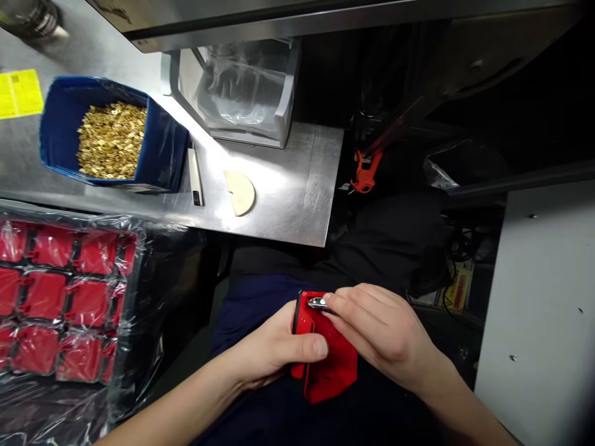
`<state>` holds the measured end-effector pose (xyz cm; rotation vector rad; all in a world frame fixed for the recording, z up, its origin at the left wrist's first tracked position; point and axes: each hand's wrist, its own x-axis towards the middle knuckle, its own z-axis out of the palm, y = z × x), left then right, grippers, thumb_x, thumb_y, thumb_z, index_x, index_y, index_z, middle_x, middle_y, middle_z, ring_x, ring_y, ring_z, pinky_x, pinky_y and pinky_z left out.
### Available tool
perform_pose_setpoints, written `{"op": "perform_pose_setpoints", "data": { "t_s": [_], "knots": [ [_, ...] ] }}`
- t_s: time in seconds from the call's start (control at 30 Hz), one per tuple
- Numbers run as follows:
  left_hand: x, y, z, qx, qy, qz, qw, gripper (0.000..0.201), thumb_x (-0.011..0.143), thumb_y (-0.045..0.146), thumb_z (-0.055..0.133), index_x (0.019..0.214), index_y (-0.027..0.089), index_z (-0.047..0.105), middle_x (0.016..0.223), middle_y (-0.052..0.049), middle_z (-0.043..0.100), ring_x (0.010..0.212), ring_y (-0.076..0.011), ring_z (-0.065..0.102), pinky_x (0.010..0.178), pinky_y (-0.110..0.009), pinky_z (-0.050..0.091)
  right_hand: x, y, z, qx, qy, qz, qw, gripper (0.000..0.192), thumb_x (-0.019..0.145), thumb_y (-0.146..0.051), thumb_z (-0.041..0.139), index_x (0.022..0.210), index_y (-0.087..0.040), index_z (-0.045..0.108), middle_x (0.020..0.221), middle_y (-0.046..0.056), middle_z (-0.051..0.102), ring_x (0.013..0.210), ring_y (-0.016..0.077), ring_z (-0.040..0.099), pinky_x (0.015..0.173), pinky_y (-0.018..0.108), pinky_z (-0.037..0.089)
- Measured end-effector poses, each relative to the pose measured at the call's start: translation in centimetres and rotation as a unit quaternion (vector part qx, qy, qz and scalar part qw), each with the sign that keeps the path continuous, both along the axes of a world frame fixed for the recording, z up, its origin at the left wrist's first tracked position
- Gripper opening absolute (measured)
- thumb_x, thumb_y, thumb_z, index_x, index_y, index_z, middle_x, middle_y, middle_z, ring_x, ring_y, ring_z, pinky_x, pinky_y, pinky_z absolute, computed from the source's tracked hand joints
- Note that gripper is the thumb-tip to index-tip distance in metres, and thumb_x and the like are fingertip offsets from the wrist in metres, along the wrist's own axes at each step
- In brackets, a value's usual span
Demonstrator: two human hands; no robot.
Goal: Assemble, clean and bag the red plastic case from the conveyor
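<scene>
Head view, the only one: my left hand (274, 350) grips a red plastic part (328, 359) over my lap, thumb pressed flat across its face and fingers wrapped behind, so it is closed firmly on the piece. My right hand (381, 331) comes in from the right, fingertips pinched shut on a small metal terminal (318, 303) that sits right at the top edge of the red part, touching it. I judge that I am at the fitting step, seating the metal piece into the upper end of the plastic housing; whether it has gone fully home I cannot tell, since my fingers cover most of it.

What this calls for now, as I read it, is a steady left grip to keep the housing from twisting, and a straight, square push from the right fingertips so the terminal does not cock sideways.

Up on the steel bench (288, 204), well apart from my hands, stands a blue bin (60, 136) heaped with brass-coloured terminals (111, 139). To my left lies a tray of red parts under clear film (60, 297).
</scene>
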<state>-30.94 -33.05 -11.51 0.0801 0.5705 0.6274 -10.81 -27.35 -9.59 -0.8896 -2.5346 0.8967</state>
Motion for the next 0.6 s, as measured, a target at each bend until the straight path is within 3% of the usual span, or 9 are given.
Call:
{"op": "perform_pose_setpoints", "data": {
  "t_s": [0.6],
  "knots": [
    [-0.05, 0.06, -0.43, 0.002, 0.022, -0.020, 1.000, 0.049, 0.075, 0.052, 0.088, 0.103, 0.015, 0.072, 0.088, -0.004, 0.065, 0.081, -0.0161, 0.059, 0.080, -0.029, 0.049, 0.36, 0.36, -0.28, 0.053, -0.006, 0.028, 0.998, 0.026, 0.098, -0.008, 0.062, 0.124, -0.010, 0.065, 0.102, 0.010, 0.078, 0.093, 0.0217, 0.073, 0.084, 0.036, 0.061]
  ]
}}
